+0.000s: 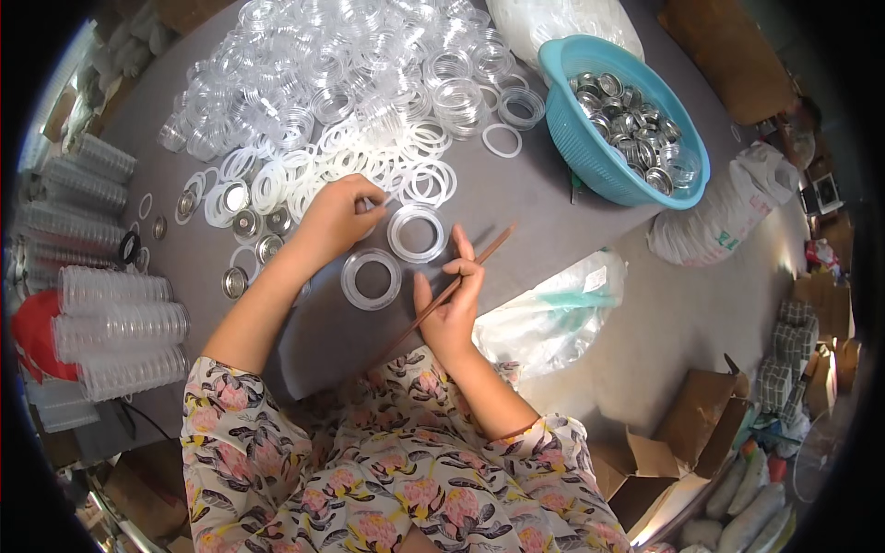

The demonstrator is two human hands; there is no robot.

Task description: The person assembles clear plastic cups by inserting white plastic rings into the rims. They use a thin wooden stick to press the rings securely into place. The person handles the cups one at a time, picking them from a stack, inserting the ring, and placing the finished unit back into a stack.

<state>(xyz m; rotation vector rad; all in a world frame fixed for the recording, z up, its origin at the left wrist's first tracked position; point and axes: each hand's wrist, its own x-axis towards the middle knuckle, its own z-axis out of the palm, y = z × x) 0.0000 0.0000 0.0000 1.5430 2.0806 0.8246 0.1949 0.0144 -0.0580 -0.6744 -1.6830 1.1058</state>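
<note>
My right hand [449, 304] is turned palm up, with a thin brown stick [489, 250] held across its fingers. Its fingertips are beside a clear plastic screw ring [395, 241] that lies on the table. A second clear ring [347, 279] lies closer to me, between my forearms. My left hand [343, 214] is closed in a pinch at the near edge of a heap of flat white sealing rings [429, 182]. What its fingertips hold, if anything, is too small to make out. Several round metal lids [245, 224] lie left of my left forearm, some on white rings.
A big pile of clear plastic rings [304, 69] covers the far table [539, 230]. At right stands a blue basket [560, 115] of metal lids. Stacks of clear lids [120, 332] line the left edge. Plastic bags [553, 318] and cardboard boxes [687, 424] are off to the right.
</note>
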